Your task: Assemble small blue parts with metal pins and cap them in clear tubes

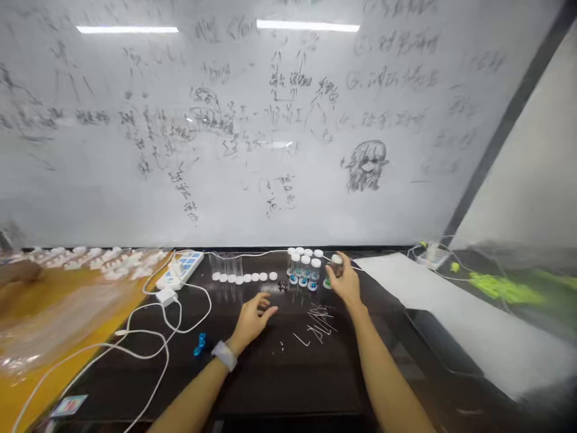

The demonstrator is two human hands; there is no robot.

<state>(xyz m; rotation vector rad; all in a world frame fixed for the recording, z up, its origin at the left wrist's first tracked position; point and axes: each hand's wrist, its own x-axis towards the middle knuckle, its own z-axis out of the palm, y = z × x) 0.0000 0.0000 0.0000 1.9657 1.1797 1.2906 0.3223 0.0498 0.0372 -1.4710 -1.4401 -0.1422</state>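
- Presently, right hand [345,281] pinches 1 small capped vial [336,264], far right of the vial cluster [304,267]: likely light, smooth, breakable; grip the body.
- Left hand [252,322] rests loosely curled, holding nothing.

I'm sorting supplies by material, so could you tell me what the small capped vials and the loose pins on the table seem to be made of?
The vials look like clear plastic, possibly glass: see-through walls, white caps, blue bases. The pins look metallic: thin, pale and glinting on the dark table. The right hand holds one vial.

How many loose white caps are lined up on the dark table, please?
About 7 loose white caps, in one row in front of the clear tubes, left of the capped vials; blur may hide some.
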